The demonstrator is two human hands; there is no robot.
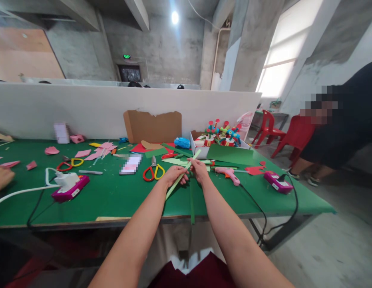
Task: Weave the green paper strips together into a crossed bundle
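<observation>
Over the green tabletop, my left hand [176,176] is closed around a light green paper strip [173,188], which slants from lower left to upper right. My right hand [198,170] pinches the same strip near its upper end, close beside the left. A darker green strip [192,206] runs down below my hands past the table's front edge; whether a hand holds it is hidden. Scissors [154,170] with one red and one yellow handle lie left of my left hand. To the right of my right hand rests a pink glue gun [229,174].
A white box [203,151] of colourful paper figures stands behind, beside green card [230,155]. Purple power strips [278,182] with cables sit at either side. Pink paper pieces [103,151] and a phone [131,164] lie left. Another person's hand [1,178] shows at the left edge.
</observation>
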